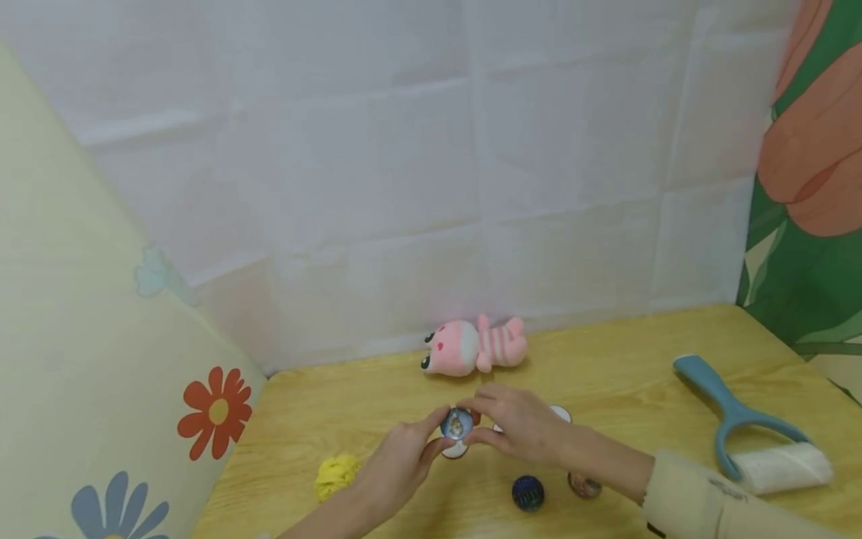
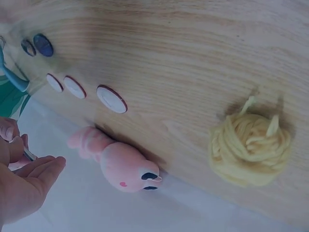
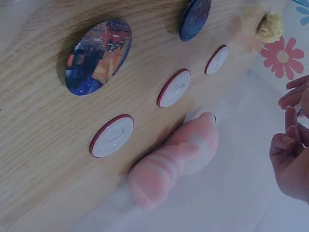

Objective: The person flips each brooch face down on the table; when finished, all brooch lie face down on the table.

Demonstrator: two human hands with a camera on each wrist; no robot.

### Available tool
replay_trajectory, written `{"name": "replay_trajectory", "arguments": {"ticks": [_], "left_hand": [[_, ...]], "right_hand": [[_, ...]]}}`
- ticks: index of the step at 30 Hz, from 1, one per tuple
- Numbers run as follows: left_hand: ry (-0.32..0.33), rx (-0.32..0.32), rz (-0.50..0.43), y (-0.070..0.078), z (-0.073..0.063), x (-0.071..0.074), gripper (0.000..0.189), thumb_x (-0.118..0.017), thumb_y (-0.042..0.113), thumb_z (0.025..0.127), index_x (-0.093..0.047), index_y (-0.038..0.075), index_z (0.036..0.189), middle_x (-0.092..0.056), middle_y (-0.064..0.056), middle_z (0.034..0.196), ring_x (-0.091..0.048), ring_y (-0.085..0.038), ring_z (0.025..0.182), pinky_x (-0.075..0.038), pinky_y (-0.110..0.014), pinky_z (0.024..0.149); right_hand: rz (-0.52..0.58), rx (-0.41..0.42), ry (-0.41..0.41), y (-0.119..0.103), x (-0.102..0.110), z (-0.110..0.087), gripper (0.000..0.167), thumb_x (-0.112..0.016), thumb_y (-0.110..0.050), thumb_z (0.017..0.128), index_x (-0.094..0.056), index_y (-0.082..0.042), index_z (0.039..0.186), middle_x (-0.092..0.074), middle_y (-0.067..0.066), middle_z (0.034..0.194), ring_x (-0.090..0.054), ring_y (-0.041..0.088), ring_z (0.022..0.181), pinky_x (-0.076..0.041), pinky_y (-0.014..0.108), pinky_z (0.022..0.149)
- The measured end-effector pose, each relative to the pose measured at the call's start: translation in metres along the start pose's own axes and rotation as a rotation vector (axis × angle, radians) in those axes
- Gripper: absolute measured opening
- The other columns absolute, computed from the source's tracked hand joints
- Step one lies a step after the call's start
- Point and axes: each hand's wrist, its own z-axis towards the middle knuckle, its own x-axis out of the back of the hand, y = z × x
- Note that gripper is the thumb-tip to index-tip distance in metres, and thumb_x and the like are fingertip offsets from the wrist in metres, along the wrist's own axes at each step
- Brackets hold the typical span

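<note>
In the head view, a small round disc with a blue picture [image 1: 457, 424] is held up above the table between both hands. My left hand [image 1: 397, 468] pinches its left edge with thumb and fingers. From the right, my right hand [image 1: 525, 425] pinches the opposite edge. The disc's thin edge [image 2: 30, 155] shows among the fingers in the left wrist view. Below lie three white discs with red rims, a near one [image 3: 111, 136], a middle one [image 3: 174, 88] and a far one [image 3: 216, 60]. Two picture discs, one multicoloured [image 3: 98, 57] and one dark blue [image 3: 195, 19], lie beside them.
A pink plush toy [image 1: 474, 348] lies on its side along the back of the wooden table [image 1: 626, 389]. Left of the hands is a yellow yarn-like bundle [image 1: 337, 476]. A blue-handled lint roller [image 1: 747, 423] lies at the right. White cloth [image 1: 377, 187] hangs behind.
</note>
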Motion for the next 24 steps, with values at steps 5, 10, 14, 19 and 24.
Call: {"name": "replay_trajectory", "arguments": {"ticks": [5,10,14,19,24], "left_hand": [[0.045,-0.021,0.026,0.0026,0.002,0.0034,0.023,-0.065,0.008,0.093,-0.057,0.003,0.115,-0.061,0.0,0.068,-0.04,0.001,0.049,-0.038,-0.015,0.044],[0.034,-0.005,0.023,0.0037,0.0011,0.005,0.023,-0.064,0.009,0.094,-0.057,0.005,0.114,-0.058,0.003,0.067,-0.039,0.001,0.048,-0.037,-0.015,0.043],[0.045,-0.008,0.007,0.0044,0.0001,0.0054,0.025,-0.063,0.008,0.094,-0.056,0.003,0.118,-0.064,-0.001,0.073,-0.042,0.002,0.05,-0.039,-0.015,0.044],[0.07,-0.005,0.017,0.0053,0.0,0.0043,0.024,-0.063,0.01,0.095,-0.057,0.006,0.118,-0.066,-0.004,0.075,-0.043,0.001,0.051,-0.039,-0.016,0.044],[0.085,0.004,0.019,0.0046,0.0009,0.0021,0.021,-0.062,0.014,0.096,-0.06,0.008,0.116,-0.057,0.003,0.065,-0.033,0.004,0.046,-0.036,-0.015,0.041]], "right_hand": [[-0.004,0.031,0.04,0.0004,0.0036,0.0028,0.04,-0.072,-0.032,0.087,-0.068,-0.004,0.116,-0.063,-0.002,0.092,-0.053,0.006,0.075,-0.042,0.011,0.063],[-0.003,0.031,0.037,0.0002,0.0044,0.0028,0.042,-0.072,-0.033,0.088,-0.067,-0.003,0.118,-0.064,-0.002,0.093,-0.051,0.004,0.077,-0.042,0.011,0.064],[-0.014,0.05,0.063,0.0008,0.0028,0.0022,0.045,-0.071,-0.033,0.087,-0.067,-0.002,0.12,-0.064,0.0,0.095,-0.052,0.005,0.078,-0.042,0.01,0.064],[-0.028,0.115,0.131,0.0034,0.0,0.0015,0.041,-0.072,-0.031,0.087,-0.069,-0.005,0.119,-0.063,-0.001,0.092,-0.05,0.005,0.075,-0.041,0.01,0.063],[0.002,0.168,0.2,0.0059,-0.0033,0.0015,0.031,-0.069,-0.027,0.091,-0.073,-0.005,0.113,-0.063,-0.001,0.087,-0.05,0.005,0.073,-0.04,0.008,0.063]]}}
